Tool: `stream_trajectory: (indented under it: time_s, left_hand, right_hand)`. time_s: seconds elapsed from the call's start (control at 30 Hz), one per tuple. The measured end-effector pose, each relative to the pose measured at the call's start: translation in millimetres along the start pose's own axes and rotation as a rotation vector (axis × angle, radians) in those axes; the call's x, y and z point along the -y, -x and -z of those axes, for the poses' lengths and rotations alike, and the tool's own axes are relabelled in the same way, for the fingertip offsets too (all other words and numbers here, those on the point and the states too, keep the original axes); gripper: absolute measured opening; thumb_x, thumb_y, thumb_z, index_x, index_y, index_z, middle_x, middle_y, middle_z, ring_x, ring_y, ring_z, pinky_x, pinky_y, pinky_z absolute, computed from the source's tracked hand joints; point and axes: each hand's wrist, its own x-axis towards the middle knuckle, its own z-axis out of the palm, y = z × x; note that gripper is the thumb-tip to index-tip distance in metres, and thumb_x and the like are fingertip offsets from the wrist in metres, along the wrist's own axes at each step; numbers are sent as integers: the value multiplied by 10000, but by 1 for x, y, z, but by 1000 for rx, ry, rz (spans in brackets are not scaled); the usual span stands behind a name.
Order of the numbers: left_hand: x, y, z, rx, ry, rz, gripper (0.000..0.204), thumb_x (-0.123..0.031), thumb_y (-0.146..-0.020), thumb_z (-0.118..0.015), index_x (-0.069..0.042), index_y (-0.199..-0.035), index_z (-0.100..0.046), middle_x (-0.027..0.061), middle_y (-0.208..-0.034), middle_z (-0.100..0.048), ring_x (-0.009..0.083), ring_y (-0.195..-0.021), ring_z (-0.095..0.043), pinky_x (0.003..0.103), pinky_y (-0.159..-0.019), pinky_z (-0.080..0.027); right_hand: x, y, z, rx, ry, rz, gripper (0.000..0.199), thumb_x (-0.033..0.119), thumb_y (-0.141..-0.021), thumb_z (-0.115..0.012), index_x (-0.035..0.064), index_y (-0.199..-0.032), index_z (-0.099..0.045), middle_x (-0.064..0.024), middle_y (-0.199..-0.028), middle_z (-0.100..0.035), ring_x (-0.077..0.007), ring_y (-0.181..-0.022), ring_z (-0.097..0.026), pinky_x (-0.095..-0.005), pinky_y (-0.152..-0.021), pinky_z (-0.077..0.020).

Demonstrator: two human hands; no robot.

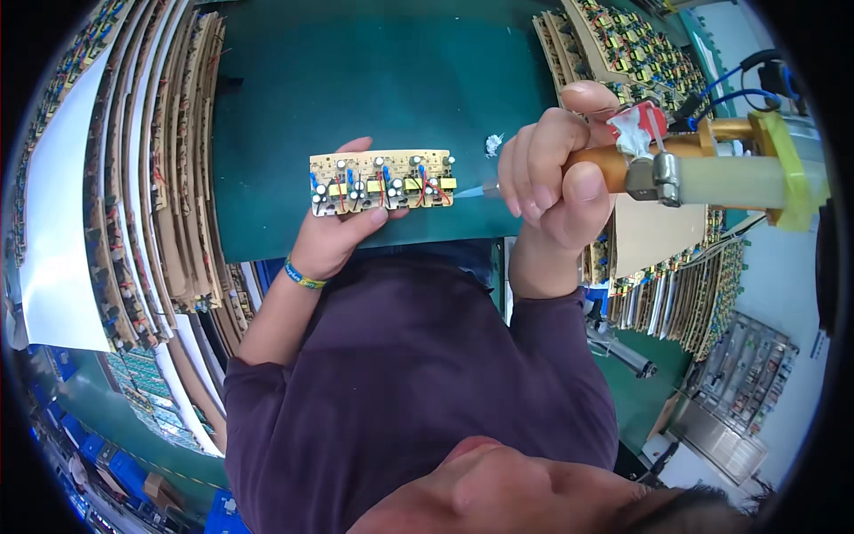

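Observation:
My left hand (342, 230) grips a tan circuit board (382, 183) from below and behind, with the thumb on its near edge. Blue, yellow, black and white components and red wires cover the board's upper face. My right hand (556, 169) is closed around an orange-brown glue dispensing gun (598, 167). The gun's thin, pale tapered nozzle (476, 191) points left, its tip at the right end of the board; whether it touches cannot be told. White paste (633, 138) is smeared on the gun beside a red part and a metal clamp.
A dab of white residue (494, 144) lies on the green mat (374, 80) beyond the nozzle. Tall stacks of boards between cardboard sheets (182, 160) flank the left side. More boards (636, 44) stand at the right. Blue tubing (725, 89) runs to the gun's rear.

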Motion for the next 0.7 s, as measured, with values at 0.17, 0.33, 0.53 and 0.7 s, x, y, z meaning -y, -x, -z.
stream_trajectory:
  time_s: [0.17, 0.33, 0.53, 0.7]
  left_hand:
    - [6, -1, -2, 8, 2, -17, 709, 62, -815, -601, -62, -1404, -226, 137, -1232, -512, 255, -1115, -556, 402, -901, -516]
    - [7, -4, -2, -7, -12, -2, 709, 60, -815, -603, -59, -1403, -227, 136, -1230, -512, 254, -1115, -556, 405, -897, -518]
    - [9, -8, -3, -11, -41, -20, 699, 60, -816, -605, -57, -1398, -235, 136, -1223, -518, 253, -1115, -556, 404, -894, -520]
    - [10, -9, -5, -16, -50, -10, 689, 50, -820, -611, -53, -1392, -242, 138, -1217, -523, 250, -1109, -560, 398, -893, -521]
  right_hand:
    - [-4, 0, 2, 35, -33, 10, 504, 260, -919, -553, 7, -1300, -342, -2, -595, -448, -81, -440, -413, -221, -374, -381]
    - [-4, 1, 4, 66, -44, 3, 505, 262, -922, -550, 17, -1309, -338, -1, -600, -452, -82, -440, -416, -219, -382, -387]
    - [-1, 3, 8, 66, -7, 2, 510, 271, -925, -548, 20, -1313, -334, 8, -601, -458, -79, -444, -425, -219, -386, -391]
    - [-1, 1, 10, 80, 1, 4, 517, 276, -925, -547, 22, -1319, -328, 14, -601, -461, -76, -445, -428, -216, -389, -392]
